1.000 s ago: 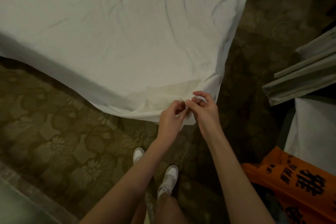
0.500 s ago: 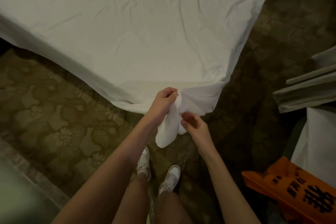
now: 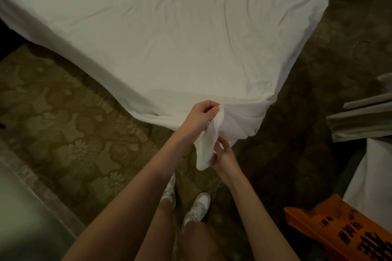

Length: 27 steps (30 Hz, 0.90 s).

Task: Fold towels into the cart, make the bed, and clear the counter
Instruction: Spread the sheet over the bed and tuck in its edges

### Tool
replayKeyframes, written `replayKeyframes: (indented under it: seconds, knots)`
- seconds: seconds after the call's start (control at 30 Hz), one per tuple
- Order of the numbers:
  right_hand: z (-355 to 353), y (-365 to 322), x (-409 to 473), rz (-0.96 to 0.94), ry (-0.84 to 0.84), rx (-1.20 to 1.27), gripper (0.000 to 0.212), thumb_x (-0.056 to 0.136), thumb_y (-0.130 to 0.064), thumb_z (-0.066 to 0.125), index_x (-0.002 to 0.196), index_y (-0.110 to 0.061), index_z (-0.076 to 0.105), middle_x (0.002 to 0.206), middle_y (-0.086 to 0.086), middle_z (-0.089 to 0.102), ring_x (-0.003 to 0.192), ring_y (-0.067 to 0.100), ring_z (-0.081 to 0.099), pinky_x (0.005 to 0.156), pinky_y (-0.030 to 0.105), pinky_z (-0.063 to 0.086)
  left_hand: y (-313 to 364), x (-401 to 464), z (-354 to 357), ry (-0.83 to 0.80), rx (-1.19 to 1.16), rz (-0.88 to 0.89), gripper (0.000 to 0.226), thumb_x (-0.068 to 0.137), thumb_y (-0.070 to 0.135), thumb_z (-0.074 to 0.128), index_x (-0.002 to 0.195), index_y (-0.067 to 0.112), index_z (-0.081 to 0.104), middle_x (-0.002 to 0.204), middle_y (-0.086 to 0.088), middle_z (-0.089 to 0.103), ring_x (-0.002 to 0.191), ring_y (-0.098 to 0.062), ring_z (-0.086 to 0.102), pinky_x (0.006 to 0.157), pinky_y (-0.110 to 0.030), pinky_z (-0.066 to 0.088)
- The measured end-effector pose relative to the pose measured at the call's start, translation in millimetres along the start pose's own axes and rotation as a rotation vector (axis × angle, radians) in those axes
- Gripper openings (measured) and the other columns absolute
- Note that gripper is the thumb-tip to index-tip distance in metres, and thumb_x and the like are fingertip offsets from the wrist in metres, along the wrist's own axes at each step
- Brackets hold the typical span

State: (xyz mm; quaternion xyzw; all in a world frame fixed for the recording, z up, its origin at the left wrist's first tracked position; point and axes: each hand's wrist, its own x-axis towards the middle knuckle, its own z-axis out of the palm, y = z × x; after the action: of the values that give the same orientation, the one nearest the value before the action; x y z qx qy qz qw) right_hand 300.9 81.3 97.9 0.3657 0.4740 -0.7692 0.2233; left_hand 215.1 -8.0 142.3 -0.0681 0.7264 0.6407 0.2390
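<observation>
Hands: left hand (image 3: 202,115), right hand (image 3: 223,154) gripping bunched sheet corner (image 3: 209,144)

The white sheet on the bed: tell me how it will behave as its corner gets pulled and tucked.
The white sheet is probably limp: its gathered corner droops below the left hand where the right hand pinches it. It looks thin and light, since it bunches into a small fistful. The creases across the bed suggest it will wrinkle and drag rather than hold shape.
</observation>
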Motion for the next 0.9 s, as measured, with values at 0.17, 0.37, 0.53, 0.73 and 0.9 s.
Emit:
replayKeyframes:
  seconds: [0.17,0.37,0.53,0.73,0.9]
  knots:
    - [-12,0,-27,-0.161,0.122,0.063,0.039,0.089,-0.006,0.060,0.125,-0.018,0.050,0.119,0.006,0.058,0.108,0.023,0.059,0.088,0.038,0.053,-4,1,-10,0.055,0.101,0.023,0.014,0.097,0.011,0.048,0.096,0.010,0.062,0.080,0.003,0.059,0.071,-0.008,0.052,0.057,-0.013,0.040]
    - [-4,-20,-70,-0.440,0.137,0.059,0.023,0.088,0.000,0.059,0.098,-0.019,0.067,0.117,0.006,0.060,0.105,0.020,0.061,0.080,0.029,0.054,-14,-30,-8,0.117,0.290,0.159,0.031,0.097,0.013,0.048,0.127,0.018,0.052,0.112,0.004,0.050,0.102,-0.010,0.051,0.082,-0.016,0.043]
    - [12,-27,-83,-0.547,0.180,0.048,0.034,0.092,-0.002,0.055,0.118,-0.023,0.060,0.118,-0.006,0.061,0.108,0.010,0.062,0.091,0.028,0.053,-18,-90,-5,-0.073,0.236,0.338,0.036,0.087,0.015,0.060,0.121,0.024,0.054,0.118,0.006,0.058,0.108,-0.002,0.054,0.093,-0.016,0.042]
    - [13,-34,-91,-0.569,0.039,-0.168,0.049,0.094,0.004,0.036,0.120,-0.029,0.060,0.118,-0.024,0.055,0.117,-0.005,0.049,0.096,0.013,0.042,-2,-94,6,0.109,0.463,0.334,0.033,0.086,0.022,0.067,0.115,0.020,0.052,0.100,0.006,0.063,0.091,-0.009,0.059,0.076,-0.027,0.046]
    - [0,-35,-68,-0.771,0.271,-0.612,0.037,0.093,-0.007,0.055,0.113,-0.038,0.059,0.127,-0.005,0.055,0.119,0.006,0.048,0.100,0.023,0.043,28,-85,-9,0.086,0.527,0.508,0.014,0.094,0.009,0.054,0.095,0.004,0.067,0.082,-0.001,0.066,0.069,-0.004,0.054,0.064,-0.012,0.037]
